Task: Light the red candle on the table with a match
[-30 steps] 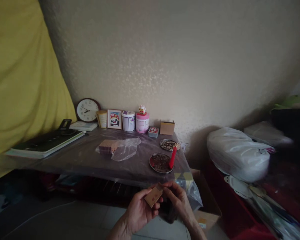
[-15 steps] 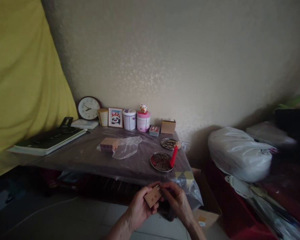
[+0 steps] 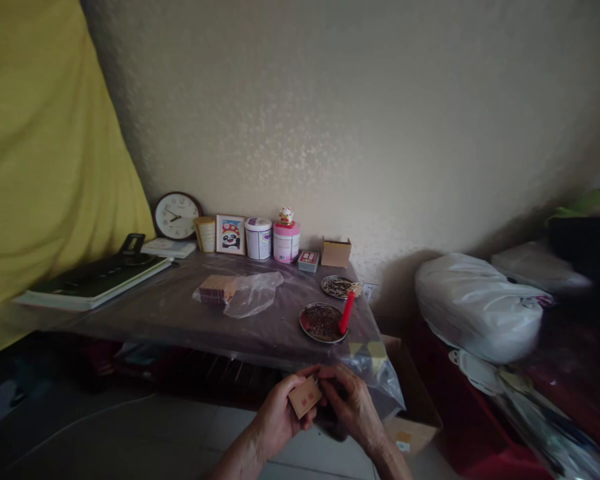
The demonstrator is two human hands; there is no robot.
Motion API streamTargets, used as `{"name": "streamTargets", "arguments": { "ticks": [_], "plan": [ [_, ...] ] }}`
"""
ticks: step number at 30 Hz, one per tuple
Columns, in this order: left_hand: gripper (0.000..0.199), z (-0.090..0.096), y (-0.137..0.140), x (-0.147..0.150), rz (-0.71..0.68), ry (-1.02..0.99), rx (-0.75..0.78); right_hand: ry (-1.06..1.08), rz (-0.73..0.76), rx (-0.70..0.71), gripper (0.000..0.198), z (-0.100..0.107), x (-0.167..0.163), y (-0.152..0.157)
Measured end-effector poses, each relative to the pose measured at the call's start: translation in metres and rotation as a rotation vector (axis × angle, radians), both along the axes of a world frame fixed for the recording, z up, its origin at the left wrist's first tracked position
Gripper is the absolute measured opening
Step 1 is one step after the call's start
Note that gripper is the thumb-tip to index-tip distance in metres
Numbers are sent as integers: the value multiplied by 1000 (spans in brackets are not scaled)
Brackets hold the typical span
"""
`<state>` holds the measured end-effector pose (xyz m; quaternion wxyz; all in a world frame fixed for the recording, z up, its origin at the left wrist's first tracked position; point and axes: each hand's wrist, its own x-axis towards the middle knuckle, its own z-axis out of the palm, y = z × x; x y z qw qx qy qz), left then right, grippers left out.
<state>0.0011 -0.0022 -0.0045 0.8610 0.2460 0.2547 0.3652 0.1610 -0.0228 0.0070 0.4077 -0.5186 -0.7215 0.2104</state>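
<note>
I look into a cluttered home room: round wall clock (image 3: 177,216), framed panda picture (image 3: 231,235) and tins on a plastic-covered low table (image 3: 180,320).

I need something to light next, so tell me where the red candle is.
The red candle leans on the far rim of the round metal dish near the table's right edge, just in front of a second metal dish.

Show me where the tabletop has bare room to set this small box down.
Bare patch: the table's front middle, between the black folder, the plastic bag and the near dish. Crowded: the wall row from clock to cardboard box, and the candle corner.
</note>
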Motion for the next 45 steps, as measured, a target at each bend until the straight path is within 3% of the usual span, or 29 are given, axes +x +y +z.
{"name": "streamTargets", "arguments": {
  "ticks": [12,24,36,45],
  "plan": [
    [44,-1,1,-1,-43,45,-35,-31,62,-88,14,8,1,-4],
    [41,-1,2,-3,-104,62,-53,-85,50,-122,11,1,6,-4],
    [33,-3,0,-1,-66,110,24,-183,99,-59,15,-6,7,-2],
    [31,-6,1,1,37,131,100,-153,31,-63,16,-9,8,0]
  ]
}}
